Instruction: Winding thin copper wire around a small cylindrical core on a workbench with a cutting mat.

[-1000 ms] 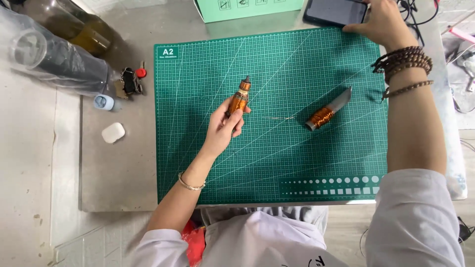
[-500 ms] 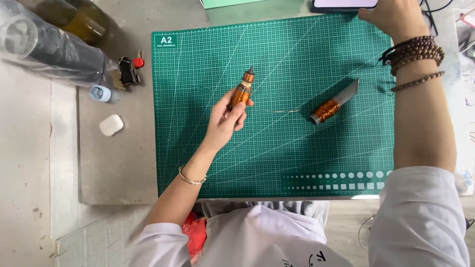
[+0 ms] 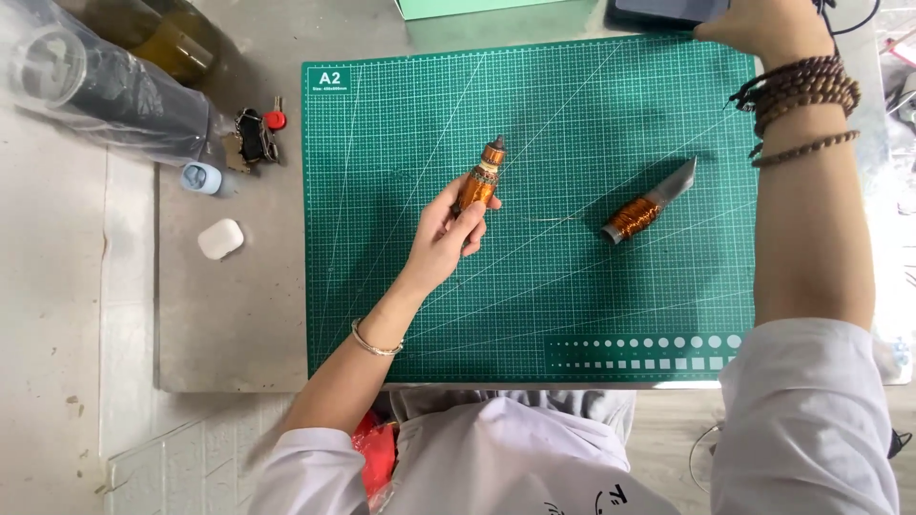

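Left hand [image 3: 448, 238], fingers closed around small orange-brown wire-wrapped bottle-shaped piece [image 3: 480, 181], over green gridded cutting mat [image 3: 401, 315], mid-left. Long axis tilts up-right, cap away from palm. Grey blade wound with copper wire [image 3: 641, 212] lies right of it, apart. Right hand [image 3: 763, 29] at mat's far edge; fingers cut off, grip unclear.

Bright, even daylight; soft shadows on the green mat [image 3: 572, 315]; overexposed glare at right edge; sharp focus, slight edge distortion.
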